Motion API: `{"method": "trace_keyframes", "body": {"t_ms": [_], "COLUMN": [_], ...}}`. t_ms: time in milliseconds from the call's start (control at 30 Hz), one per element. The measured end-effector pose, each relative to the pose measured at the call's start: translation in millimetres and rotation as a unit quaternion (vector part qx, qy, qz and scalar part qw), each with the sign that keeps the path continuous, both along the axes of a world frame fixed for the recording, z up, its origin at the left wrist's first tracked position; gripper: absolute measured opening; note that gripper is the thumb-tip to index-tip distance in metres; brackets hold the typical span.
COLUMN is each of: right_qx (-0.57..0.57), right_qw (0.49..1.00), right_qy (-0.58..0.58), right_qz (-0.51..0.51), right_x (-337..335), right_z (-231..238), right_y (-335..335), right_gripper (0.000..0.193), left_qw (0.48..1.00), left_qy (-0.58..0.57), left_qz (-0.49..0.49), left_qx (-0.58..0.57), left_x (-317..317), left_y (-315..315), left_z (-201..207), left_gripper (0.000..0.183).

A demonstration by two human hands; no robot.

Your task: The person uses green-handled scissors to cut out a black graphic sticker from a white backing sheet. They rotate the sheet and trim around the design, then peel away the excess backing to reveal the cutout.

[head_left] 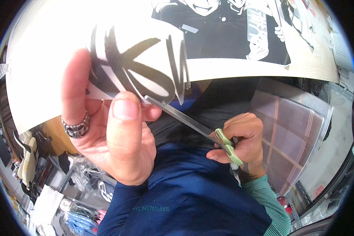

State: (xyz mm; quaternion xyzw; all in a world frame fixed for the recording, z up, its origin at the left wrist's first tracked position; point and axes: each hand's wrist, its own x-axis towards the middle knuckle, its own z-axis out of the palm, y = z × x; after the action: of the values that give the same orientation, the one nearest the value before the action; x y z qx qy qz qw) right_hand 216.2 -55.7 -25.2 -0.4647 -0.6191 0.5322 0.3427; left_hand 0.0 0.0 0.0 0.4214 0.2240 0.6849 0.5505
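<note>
Between its thumb and fingers, my left hand (124, 141) pinches a white sheet (151, 74) bearing bold black brush-like strokes. The sheet is curved, and its right side bends back. A patterned metal ring sits on one finger of that hand. My right hand (246, 135) grips a pair of scissors (185, 122) by light green handles, with fingers around the loops. Their long metal blades slant up to the left and look nearly closed. The tip is by the sheet's lower edge, near my left thumb; whether it touches the paper I cannot tell.
A pale table (303, 72) curves across the far side, bearing a large black-and-white cartoon print (220, 39). A checked translucent sheet (291, 137) hangs at the right. Plastic-wrapped goods (80, 220) lie low at the left, near a cream-coloured object (27, 159).
</note>
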Motion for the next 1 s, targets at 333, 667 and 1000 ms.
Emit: {"method": "trace_keyframes", "body": {"t_ms": [333, 667, 1000], "right_qx": [0.048, 0.122, 0.121], "right_qw": [0.996, 0.986, 0.986], "right_qy": [-0.072, -0.11, -0.115], "right_qz": [-0.016, 0.003, 0.004], "right_x": [-0.4, 14.3, 19.0], "right_z": [6.2, -6.8, -8.4], "right_y": [1.9, -2.3, -3.8], "right_gripper": [0.043, 0.039, 0.041], "left_qw": [0.999, 1.0, 0.982], "left_qy": [-0.029, -0.018, 0.12], "left_qz": [-0.015, 0.009, 0.115], "left_qx": [0.002, -0.011, -0.089], "left_x": [0.5, 1.6, 12.7], "left_y": [1.9, -0.5, -3.3], "left_z": [0.2, 1.5, 15.8], "left_gripper": [0.052, 0.051, 0.051]}}
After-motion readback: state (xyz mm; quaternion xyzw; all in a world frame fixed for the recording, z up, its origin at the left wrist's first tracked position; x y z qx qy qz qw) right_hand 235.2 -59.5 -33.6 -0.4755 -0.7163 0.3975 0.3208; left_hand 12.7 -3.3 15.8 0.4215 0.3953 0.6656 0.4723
